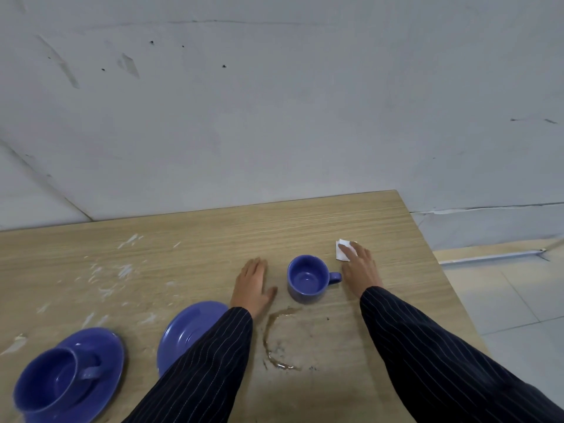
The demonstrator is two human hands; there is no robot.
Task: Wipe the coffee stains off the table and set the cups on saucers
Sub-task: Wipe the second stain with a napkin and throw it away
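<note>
A blue cup point(308, 277) stands upright on the bare wooden table point(198, 236), handle to the right. My left hand point(251, 285) lies flat on the table just left of it, holding nothing. My right hand point(360, 265) reaches past the cup's handle, its fingertips resting on a small folded white tissue point(341, 250). A brown ring-shaped coffee stain point(274, 340) lies between my forearms. An empty blue saucer point(186, 328) is partly hidden under my left sleeve. At the near left a second blue cup point(52, 383) sits on another saucer point(106, 346).
White scuffs and smears point(122, 270) mark the left part of the table. The table's right edge point(427, 254) runs close to my right hand, with tiled floor beyond. A grey-white wall rises behind the far edge.
</note>
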